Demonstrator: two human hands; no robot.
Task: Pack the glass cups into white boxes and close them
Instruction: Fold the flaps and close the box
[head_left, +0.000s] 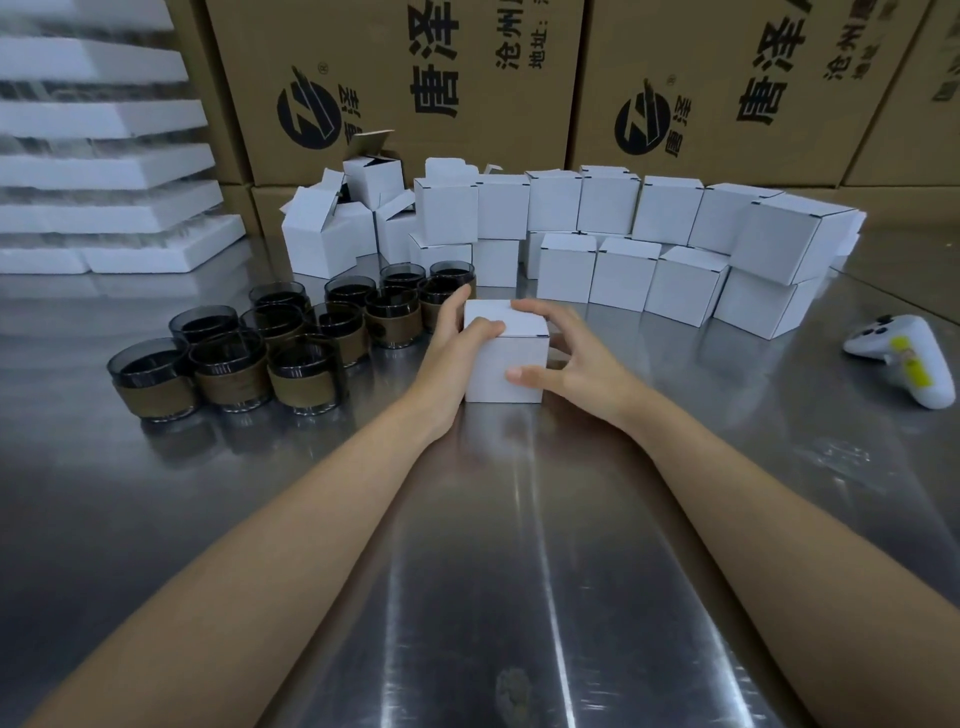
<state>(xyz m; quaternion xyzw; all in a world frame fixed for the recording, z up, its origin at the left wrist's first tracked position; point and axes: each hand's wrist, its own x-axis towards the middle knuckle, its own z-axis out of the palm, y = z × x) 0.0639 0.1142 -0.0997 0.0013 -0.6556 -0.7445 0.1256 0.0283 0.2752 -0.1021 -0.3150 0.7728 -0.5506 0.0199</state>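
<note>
Brushed-steel table (519, 597) fills the near view, and two bare forearms (291, 530) reach across it to a small white box (506, 364) standing on the table's middle with its lid closed. The left hand (457, 338) grips the box's left side, its fingers curled over the top edge. The right hand (566, 358) holds the right side, its forefinger lying on the lid and its thumb pressed to the front face.

Just left of the box stands a cluster of dark glass cups (332, 322), each upright, with a brown band round its lower half; the nearest of them almost touches the left hand. Behind the box, closed white boxes (623, 275) are stacked two high in a curved row. At the row's left end lie a few open boxes (374, 176) with flaps up. Printed cardboard cartons (415, 78) form the back wall, and white foam slabs (104, 166) are piled at far left. A white controller (904, 358) lies on the table at right, well apart from the hands.
</note>
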